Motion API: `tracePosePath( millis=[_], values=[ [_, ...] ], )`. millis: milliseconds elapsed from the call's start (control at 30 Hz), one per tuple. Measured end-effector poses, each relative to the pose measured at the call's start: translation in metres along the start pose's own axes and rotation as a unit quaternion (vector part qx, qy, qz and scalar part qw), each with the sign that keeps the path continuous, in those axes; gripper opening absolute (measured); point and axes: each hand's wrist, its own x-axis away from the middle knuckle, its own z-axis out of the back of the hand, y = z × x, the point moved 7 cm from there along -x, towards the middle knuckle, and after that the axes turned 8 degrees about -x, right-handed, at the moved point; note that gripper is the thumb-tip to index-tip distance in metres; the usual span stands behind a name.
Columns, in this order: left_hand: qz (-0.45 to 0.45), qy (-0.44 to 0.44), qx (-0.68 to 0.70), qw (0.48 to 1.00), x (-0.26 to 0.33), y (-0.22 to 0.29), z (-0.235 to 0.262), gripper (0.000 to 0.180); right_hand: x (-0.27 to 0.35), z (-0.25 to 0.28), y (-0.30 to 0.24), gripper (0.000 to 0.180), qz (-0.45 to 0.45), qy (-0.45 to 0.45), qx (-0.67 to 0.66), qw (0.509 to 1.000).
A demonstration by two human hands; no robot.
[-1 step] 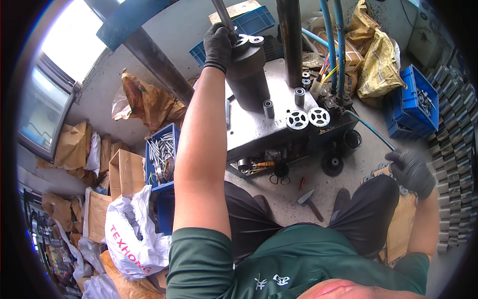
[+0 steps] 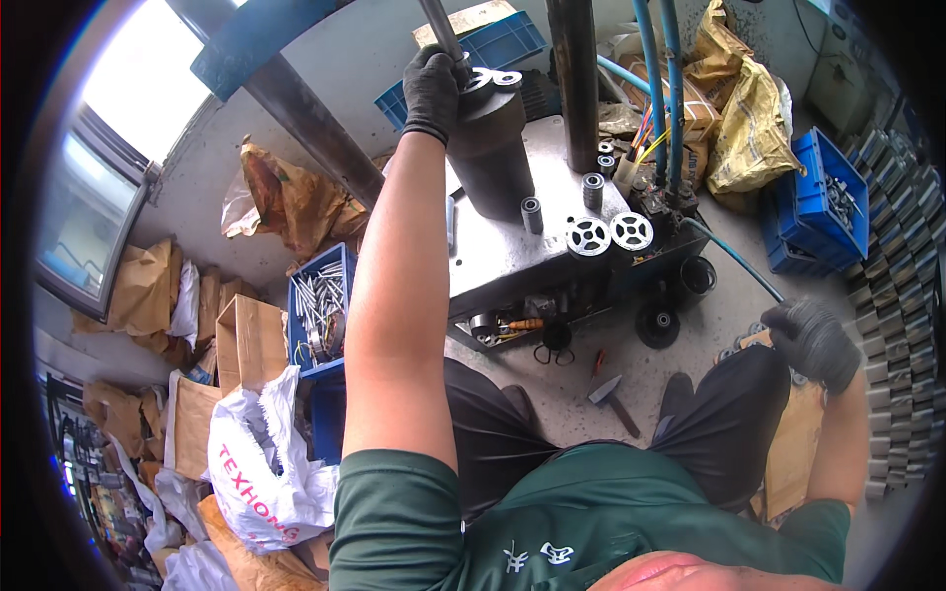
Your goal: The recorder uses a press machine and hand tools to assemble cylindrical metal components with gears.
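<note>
Left hand [image 2: 431, 87], in a black glove, stretched far forward and closed around the top edge of a tall dark steel cylinder [image 2: 488, 148], fingers curled over its rim beside a pale metal ring [image 2: 507, 79] sitting on top. Cylinder standing upright on the grey steel press surface [image 2: 493, 256], just left of a thick dark vertical column [image 2: 574, 69]. Thin grey rod [image 2: 440, 30] rising behind the glove; whether gripped or merely passing behind cannot be told.

Right hand [image 2: 813, 340], also in a black glove, low at the right, well apart from the press, fingers curled into a loose fist. Anything inside the fist hidden by the glove; a thin blue hose [image 2: 734, 258] running down toward it, contact unclear.

On the surface: two spoked silver discs [image 2: 609, 234] side by side near the front edge, and small dark bushings [image 2: 562, 202] standing behind them. Blue hoses [image 2: 655, 79] climbing out of frame at the top. Below the press, black round parts [image 2: 658, 320] and a hammer [image 2: 613, 397] on the concrete floor, between the knees.

Blue plastic crate of metal pins [image 2: 317, 305] at the left, partly covered by the forearm. Another blue crate [image 2: 818, 212] at the right, contents too small to make out. Brown paper sacks [image 2: 286, 202] and a white plastic bag [image 2: 261, 463] crowding the left, bent by the lens rim.
</note>
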Motion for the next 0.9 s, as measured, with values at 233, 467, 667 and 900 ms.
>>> tracePosePath(
  millis=[233,467,667,900],
  values=[
    [-0.007,0.008,-0.009,1.0,-0.001,0.0,0.001,0.024,-0.002,0.012,0.004,0.026,-0.013,0.133,-0.08,0.988],
    [0.012,0.01,0.006,1.0,0.003,0.001,-0.002,0.025,-0.001,0.003,0.012,0.028,-0.023,0.092,-0.106,0.99],
    [-0.003,0.011,-0.024,1.0,-0.003,-0.002,0.002,0.025,-0.003,-0.007,0.008,0.026,-0.005,-0.058,0.019,0.998],
    [0.018,0.005,-0.007,1.0,-0.003,-0.006,0.002,0.026,-0.004,0.012,0.005,0.025,-0.016,0.122,-0.107,0.987]
  ],
)
